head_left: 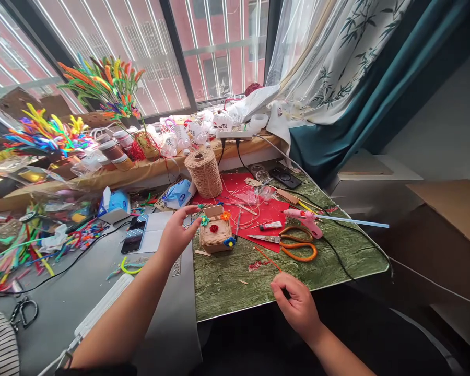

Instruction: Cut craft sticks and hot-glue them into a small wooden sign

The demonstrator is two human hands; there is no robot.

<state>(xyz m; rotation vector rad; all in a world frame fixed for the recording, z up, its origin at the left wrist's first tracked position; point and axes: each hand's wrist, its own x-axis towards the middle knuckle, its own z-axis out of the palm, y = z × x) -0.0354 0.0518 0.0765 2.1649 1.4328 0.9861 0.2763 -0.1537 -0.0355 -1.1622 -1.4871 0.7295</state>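
A small twine-wrapped box (215, 241) stands on the green wood-patterned mat, with coloured pipe-cleaner flowers on it: a dark red flower (213, 228), an orange flower (225, 215), a blue flower (230, 242) and a green flower (204, 220). My left hand (176, 230) is at the box's left side, thumb and fingers apart, fingertips close to the green flower; whether they touch is unclear. Near the mat's front edge, my right hand (295, 303) is closed in a pinch on an orange-red pipe cleaner (268, 259), which points up and left.
Orange-handled scissors (297, 243) and a pink glue gun (307, 222) with its cord lie right of the box. Behind stands a twine spool (203, 175) by red paper (235, 183). A phone (135, 235) and pipe cleaners lie left. A power strip (234, 134) sits on the sill.
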